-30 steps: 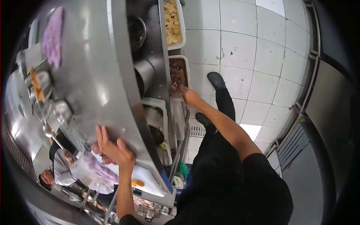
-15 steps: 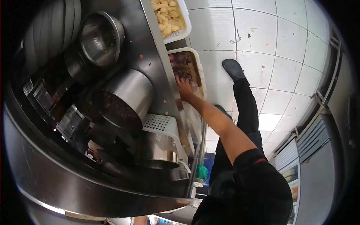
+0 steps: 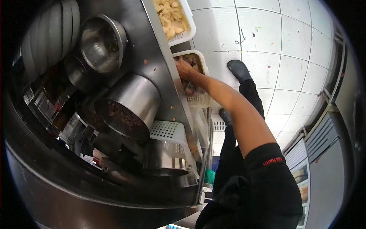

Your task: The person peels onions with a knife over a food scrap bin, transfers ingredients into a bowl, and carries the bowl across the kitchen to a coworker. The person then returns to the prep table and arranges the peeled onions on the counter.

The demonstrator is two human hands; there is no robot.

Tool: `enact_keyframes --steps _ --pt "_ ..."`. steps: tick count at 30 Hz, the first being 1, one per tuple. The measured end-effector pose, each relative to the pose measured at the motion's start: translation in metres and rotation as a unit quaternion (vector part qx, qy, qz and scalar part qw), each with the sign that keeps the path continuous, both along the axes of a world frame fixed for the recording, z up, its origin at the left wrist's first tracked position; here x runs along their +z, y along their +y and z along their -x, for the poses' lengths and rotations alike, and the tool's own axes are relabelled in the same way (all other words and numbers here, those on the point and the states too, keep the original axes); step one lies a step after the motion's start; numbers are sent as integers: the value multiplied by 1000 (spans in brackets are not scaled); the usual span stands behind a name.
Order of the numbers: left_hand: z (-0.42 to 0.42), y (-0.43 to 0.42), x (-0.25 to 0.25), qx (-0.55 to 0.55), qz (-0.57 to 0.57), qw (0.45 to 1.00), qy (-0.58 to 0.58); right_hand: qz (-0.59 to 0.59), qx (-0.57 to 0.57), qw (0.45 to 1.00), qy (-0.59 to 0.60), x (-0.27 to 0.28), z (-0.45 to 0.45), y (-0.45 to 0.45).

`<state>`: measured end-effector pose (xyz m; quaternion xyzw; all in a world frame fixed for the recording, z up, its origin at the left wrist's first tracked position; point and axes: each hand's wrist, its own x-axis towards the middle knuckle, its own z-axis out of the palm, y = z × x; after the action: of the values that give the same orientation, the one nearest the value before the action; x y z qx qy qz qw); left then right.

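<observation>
My right hand (image 3: pixel 183 69) reaches down into a white plastic basket (image 3: pixel 206 68) beside the steel counter's edge. Dark reddish-brown pieces (image 3: pixel 192 61), perhaps meat, lie in the basket around it. The fingers are partly hidden by the counter edge and the contents, so their grip does not show. My left hand is out of view. Above this basket in the view is another white basket (image 3: pixel 191 32) holding pale yellow chunks (image 3: pixel 170 17).
On the steel counter (image 3: pixel 146 45) are a steel bowl (image 3: pixel 101 44), a large pot (image 3: pixel 137 99) with brown bits inside, an upturned perforated white basket (image 3: pixel 167 129) and another steel pot (image 3: pixel 166 158). Scraps lie on the tiled floor (image 3: pixel 263 68). A grey cabinet (image 3: pixel 328 179) stands right.
My right hand has moved up and left in the view, within the basket towards the counter side. The view has shifted slightly. A bit of skin at the bottom edge is gone from view.
</observation>
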<state>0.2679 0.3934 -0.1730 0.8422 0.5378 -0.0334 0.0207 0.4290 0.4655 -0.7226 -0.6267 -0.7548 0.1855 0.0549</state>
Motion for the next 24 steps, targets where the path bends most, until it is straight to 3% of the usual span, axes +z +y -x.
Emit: enact_keyframes --steps 2,6,11,17,19,20,24 --pt "1 2 -1 -2 0 1000 -2 -59 -33 997 36 -9 -3 -11" --pt "3 4 -6 -3 0 1000 -2 -86 -69 993 -29 -1 -11 -23" --pt "3 5 -8 -2 5 1000 1 -96 -84 992 12 -11 -8 -22" --pt "3 5 -9 -3 5 1000 -1 -3 -92 994 59 -4 -10 -14" --pt "2 5 -7 -5 2 1000 -2 104 -63 984 131 0 -5 -12" --pt "2 4 -8 -6 2 1000 -2 103 -63 984 130 0 -5 -17" --pt "1 5 -8 -5 0 1000 0 160 -78 974 141 40 -4 -39"
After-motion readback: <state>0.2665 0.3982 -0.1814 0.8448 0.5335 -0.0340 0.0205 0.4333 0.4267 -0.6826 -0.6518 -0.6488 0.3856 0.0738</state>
